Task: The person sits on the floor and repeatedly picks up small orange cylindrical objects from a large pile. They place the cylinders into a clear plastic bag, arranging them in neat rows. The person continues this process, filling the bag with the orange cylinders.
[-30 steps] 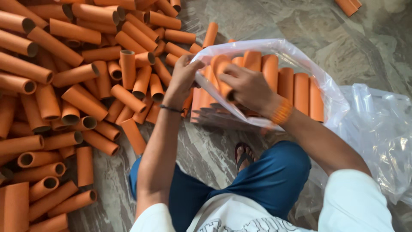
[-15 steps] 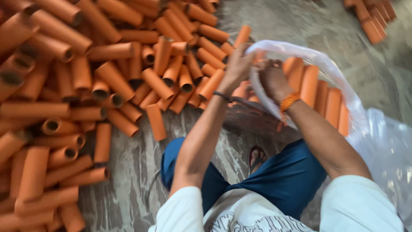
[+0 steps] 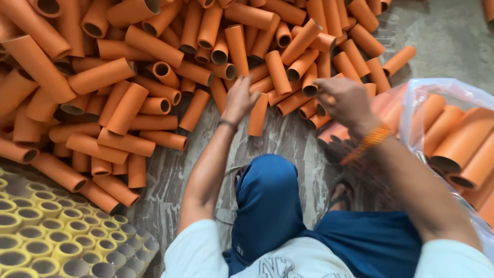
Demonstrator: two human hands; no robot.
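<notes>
A big heap of orange cardboard tubes [image 3: 154,77] covers the floor in front of me. My left hand [image 3: 241,98] reaches into its near edge with fingers spread, touching a short tube [image 3: 257,116] that lies on the floor. Further right, my right hand [image 3: 343,98], with an orange band on the wrist, hovers with fingers curled over a cluster of tubes [image 3: 309,85]. Motion blur hides whether it grips one. A clear plastic bag [image 3: 411,98] at my right holds several orange tubes [image 3: 458,139].
Yellow tubes [image 3: 46,237] stand upright, packed close together, at the bottom left. My knee in blue trousers [image 3: 267,195] is in the middle, with a sandalled foot [image 3: 340,193] beside it. Grey patterned floor [image 3: 170,180] shows between the heap and my legs.
Both hands have left the bag's mouth and moved left to the edge of the heap. My view has swung left and down, bringing the yellow tubes into sight.
</notes>
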